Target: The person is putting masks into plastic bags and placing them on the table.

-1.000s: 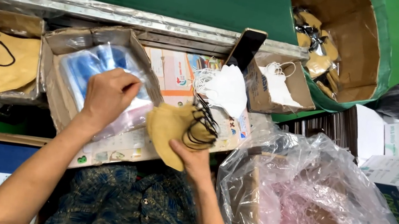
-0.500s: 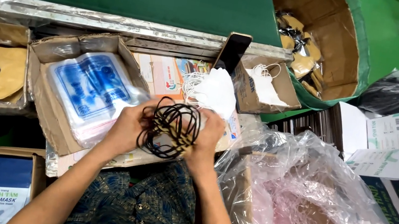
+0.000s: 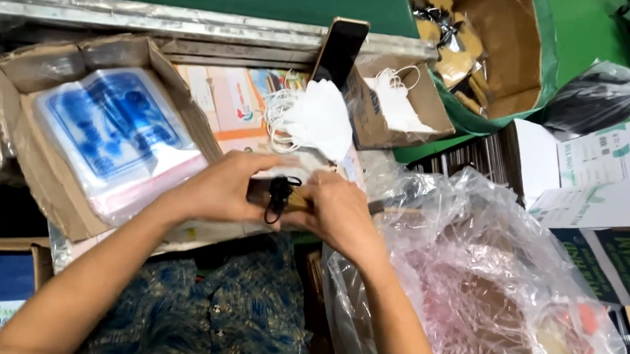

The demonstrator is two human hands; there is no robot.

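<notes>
Head view: both hands (image 3: 282, 197) pinch a tan mask (image 3: 279, 191) (black loops dangling).

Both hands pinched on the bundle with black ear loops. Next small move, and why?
Probably slide the bundle into a clear pouch from the cardboard box. The left hand and right hand press the folded masks together, black loops gathered in the middle, and the pouches lie just beside the left hand.
</notes>
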